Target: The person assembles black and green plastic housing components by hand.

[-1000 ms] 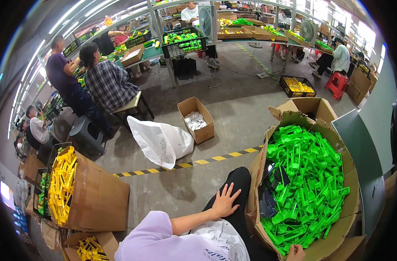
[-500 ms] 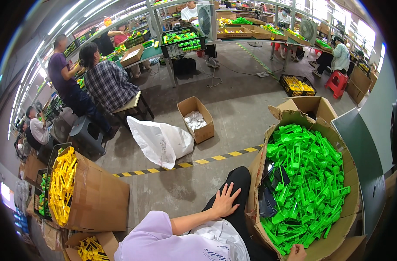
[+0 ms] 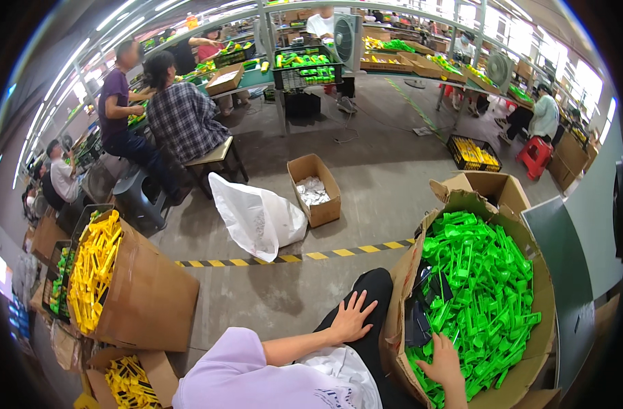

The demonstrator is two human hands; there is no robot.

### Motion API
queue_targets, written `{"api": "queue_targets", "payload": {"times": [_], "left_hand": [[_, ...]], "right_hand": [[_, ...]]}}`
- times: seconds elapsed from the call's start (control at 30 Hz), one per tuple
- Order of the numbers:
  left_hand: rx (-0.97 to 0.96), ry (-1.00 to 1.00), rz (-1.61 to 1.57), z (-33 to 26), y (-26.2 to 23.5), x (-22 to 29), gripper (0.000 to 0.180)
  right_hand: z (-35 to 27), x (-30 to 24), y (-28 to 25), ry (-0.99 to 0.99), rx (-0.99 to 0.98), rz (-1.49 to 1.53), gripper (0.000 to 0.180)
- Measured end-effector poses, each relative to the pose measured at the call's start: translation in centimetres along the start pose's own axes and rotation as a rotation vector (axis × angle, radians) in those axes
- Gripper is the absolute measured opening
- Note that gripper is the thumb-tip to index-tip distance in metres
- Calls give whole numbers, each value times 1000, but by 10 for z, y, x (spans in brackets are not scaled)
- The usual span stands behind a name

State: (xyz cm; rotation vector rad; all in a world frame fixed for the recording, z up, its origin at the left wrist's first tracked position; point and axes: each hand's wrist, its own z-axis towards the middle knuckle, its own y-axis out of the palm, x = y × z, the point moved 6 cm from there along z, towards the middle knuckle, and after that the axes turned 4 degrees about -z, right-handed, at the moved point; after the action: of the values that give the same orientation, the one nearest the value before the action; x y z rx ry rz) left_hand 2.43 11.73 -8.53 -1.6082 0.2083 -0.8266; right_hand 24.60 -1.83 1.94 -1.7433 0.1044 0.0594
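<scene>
Beyond a striped floor line [image 3: 304,257], white plastic bag [image 3: 257,217], small open carton [image 3: 315,189], yellow-parts box [image 3: 130,286].

Overall brightness: bright and even across the floor [image 3: 366,170].
Light sources: rows of ceiling tube lamps [image 3: 127,13] along the upper left; daylight from windows [image 3: 584,75] at the upper right.
Glare: windows blown out to white; white plastic bag [image 3: 257,218] near clipping.
Shadows: soft and short, under the stools and beside the bag; a faint one below the cardboard box [image 3: 315,189] at centre.
Colour: green plastic parts [image 3: 482,286] and yellow parts [image 3: 93,269] strongly saturated.
Distortion: fisheye; the striped floor tape [image 3: 291,258] and the overhead frames bend toward the rim.
Vignette: black corners surround the circular picture.
Sharpness: centre crisp; rim soft; one face at upper left blurred.
</scene>
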Motion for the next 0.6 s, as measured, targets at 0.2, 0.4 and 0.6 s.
{"api": "queue_targets", "payload": {"times": [0.2, 0.4, 0.6], "left_hand": [[7, 4, 16, 5, 0, -4, 69], [30, 4, 29, 3, -4, -3, 69], [-10, 22, -1, -8, 5, 5, 69]], "right_hand": [[28, 9, 14, 135, 11, 76, 70], [20, 8, 11, 142, 196, 261, 63], [-5, 30, 23, 311, 109, 426, 62]]}}
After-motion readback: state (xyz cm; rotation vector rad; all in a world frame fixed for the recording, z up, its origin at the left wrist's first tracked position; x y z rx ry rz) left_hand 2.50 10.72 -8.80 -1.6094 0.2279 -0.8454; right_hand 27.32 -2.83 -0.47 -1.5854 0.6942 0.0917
